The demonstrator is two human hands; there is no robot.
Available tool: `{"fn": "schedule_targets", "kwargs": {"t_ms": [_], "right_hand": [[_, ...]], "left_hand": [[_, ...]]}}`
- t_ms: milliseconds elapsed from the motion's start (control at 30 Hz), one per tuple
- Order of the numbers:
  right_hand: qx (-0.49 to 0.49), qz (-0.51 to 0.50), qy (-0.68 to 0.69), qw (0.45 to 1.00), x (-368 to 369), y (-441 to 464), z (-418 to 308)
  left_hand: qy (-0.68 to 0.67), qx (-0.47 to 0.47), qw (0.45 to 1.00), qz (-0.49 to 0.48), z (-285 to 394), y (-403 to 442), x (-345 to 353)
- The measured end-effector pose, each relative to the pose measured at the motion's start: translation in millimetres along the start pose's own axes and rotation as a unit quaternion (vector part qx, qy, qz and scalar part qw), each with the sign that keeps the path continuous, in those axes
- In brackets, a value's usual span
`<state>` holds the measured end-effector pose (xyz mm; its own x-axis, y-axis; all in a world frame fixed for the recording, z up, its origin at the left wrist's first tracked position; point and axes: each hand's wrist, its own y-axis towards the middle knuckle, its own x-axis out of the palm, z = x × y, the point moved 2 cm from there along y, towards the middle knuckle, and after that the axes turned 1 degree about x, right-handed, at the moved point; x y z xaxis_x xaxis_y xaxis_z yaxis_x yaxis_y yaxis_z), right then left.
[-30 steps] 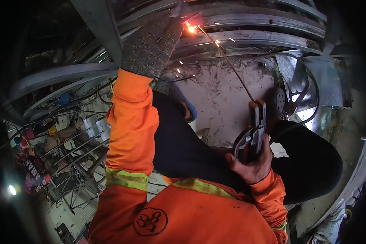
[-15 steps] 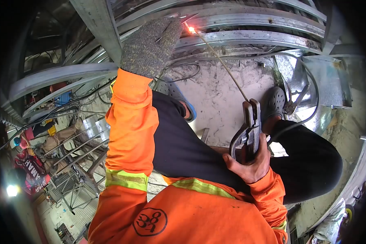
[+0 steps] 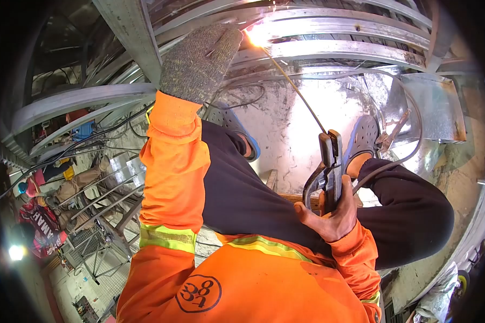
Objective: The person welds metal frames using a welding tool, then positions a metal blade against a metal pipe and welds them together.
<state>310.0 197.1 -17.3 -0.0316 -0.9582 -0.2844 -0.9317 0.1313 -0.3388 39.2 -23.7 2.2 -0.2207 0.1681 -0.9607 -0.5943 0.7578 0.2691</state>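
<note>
My bare right hand (image 3: 337, 215) is wrapped round a welding electrode holder (image 3: 331, 169). A thin electrode (image 3: 296, 89) runs up from its jaws to a bright arc (image 3: 260, 35) on the curved metal bars (image 3: 334, 27). My left hand (image 3: 199, 63), in a grey knitted glove, lies against the bars just left of the arc. Its fingers are together, pointing to the arc; what they hold, if anything, is hidden. A small pointed metal piece shows at the fingertips.
An upright metal beam (image 3: 132, 37) stands left of my glove. A cable (image 3: 415, 107) loops on the right, beside sheet metal (image 3: 436, 107). My feet in clogs rest on the pale floor (image 3: 291, 140). Other people (image 3: 40, 215) are at the lower left, near a metal frame.
The arc has grown much brighter and lights the floor and bars. My right hand and the holder have moved slightly down and left. The gloved left hand has stayed in place.
</note>
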Motion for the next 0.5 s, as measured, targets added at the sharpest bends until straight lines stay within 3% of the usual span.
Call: {"fn": "schedule_targets", "kwargs": {"t_ms": [67, 167, 233, 267, 300, 500], "right_hand": [[-0.01, 0.003, 0.004, 1.0, -1.4, 0.2, -1.0], [0.058, -0.034, 0.002, 0.998, -1.1, -3.0, 5.0], [-0.008, 0.019, -0.038, 0.999, 4.0, -2.5, 2.3], [0.084, -0.041, -0.003, 0.996, -5.3, -2.9, 0.7], [0.08, 0.003, 0.034, 0.996, -4.6, -2.3, -2.8], [0.116, -0.005, 0.035, 0.993, -7.1, -0.6, -6.9]], "left_hand": [[-0.012, -0.001, 1.0, 0.003, 1.6, 4.0, -2.5], [0.002, 0.015, 1.0, 0.009, 3.1, 4.2, -3.4], [0.029, 0.032, 0.999, 0.012, 2.3, 3.4, -2.2], [0.035, 0.053, 0.997, 0.035, 0.8, 3.5, -0.4], [0.041, 0.073, 0.995, 0.057, 1.0, 4.2, -0.3], [0.048, 0.069, 0.995, 0.058, -3.3, 0.9, 6.4]]}}
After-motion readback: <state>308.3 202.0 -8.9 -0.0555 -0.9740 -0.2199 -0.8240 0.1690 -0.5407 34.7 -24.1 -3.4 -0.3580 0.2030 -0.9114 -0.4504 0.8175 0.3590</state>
